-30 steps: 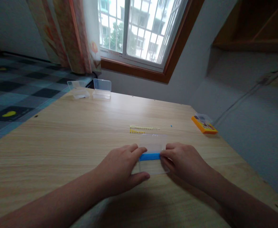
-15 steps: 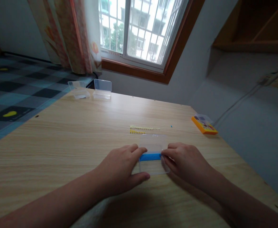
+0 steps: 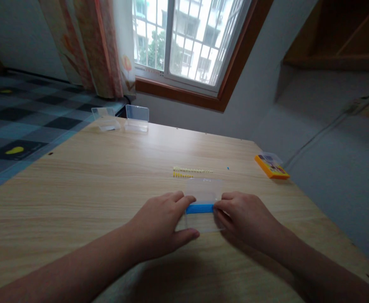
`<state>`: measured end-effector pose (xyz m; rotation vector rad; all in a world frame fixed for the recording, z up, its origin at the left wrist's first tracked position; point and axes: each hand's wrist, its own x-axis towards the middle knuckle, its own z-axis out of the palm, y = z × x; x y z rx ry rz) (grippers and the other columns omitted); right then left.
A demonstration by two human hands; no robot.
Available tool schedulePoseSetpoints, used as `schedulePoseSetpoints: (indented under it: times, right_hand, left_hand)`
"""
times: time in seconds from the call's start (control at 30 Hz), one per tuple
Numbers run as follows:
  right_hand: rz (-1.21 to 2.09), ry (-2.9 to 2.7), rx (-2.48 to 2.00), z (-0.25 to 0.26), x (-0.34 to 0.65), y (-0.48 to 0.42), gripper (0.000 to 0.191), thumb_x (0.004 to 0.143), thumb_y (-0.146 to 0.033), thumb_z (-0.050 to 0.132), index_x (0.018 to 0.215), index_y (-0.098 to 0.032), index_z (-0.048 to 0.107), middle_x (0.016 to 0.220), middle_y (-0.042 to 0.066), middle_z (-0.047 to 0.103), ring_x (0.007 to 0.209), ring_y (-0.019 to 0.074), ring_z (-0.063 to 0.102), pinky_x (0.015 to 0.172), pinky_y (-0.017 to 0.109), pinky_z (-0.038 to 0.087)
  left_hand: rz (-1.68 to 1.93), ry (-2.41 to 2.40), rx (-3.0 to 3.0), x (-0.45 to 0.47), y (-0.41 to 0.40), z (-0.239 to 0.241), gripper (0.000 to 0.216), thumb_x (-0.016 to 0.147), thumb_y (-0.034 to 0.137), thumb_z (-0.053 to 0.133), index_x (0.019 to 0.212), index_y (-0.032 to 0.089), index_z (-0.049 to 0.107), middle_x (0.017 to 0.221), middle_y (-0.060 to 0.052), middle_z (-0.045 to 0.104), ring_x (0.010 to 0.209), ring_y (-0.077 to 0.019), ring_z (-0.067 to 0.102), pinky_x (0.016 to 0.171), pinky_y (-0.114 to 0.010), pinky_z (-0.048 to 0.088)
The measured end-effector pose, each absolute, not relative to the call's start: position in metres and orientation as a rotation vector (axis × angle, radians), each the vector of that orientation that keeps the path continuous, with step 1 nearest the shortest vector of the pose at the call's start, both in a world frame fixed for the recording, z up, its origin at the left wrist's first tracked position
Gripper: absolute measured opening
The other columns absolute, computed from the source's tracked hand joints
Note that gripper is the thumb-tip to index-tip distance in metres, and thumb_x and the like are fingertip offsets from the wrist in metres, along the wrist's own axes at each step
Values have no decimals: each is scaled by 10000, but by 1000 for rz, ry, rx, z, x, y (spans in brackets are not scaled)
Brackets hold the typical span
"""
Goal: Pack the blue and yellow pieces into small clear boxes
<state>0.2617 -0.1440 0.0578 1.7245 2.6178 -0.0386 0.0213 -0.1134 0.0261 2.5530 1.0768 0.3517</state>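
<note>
A small clear plastic box (image 3: 203,222) lies open on the wooden table (image 3: 93,181), its lid (image 3: 205,189) folded back away from me. A row of blue beads (image 3: 199,208) fills its far edge. My left hand (image 3: 159,225) curls round the box's left side, thumb below and fingers at the top. My right hand (image 3: 244,216) grips the right side, fingertips pinched at the end of the blue row. Two short rows of yellow beads (image 3: 191,171) lie just beyond the lid.
A single blue bead (image 3: 227,168) rests to the right of the yellow rows. An orange packet (image 3: 271,166) sits near the table's right edge. Two clear open boxes (image 3: 121,118) stand at the far left corner. A window and curtain are behind.
</note>
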Motion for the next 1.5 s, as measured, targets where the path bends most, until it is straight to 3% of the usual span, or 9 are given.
schedulePoseSetpoints:
  times: [1.5]
  right_hand:
    - [-92,2631,1736,55,260,-142,214,909,-165,573,759,-202,722,774,-2,688,621,110,579,597,260,300]
  left_hand:
    - [358,1062,2545,21,-114,26,600,848,480,729,1361,197,602,1203,-100,687,1081,-346,676,920,-494,555]
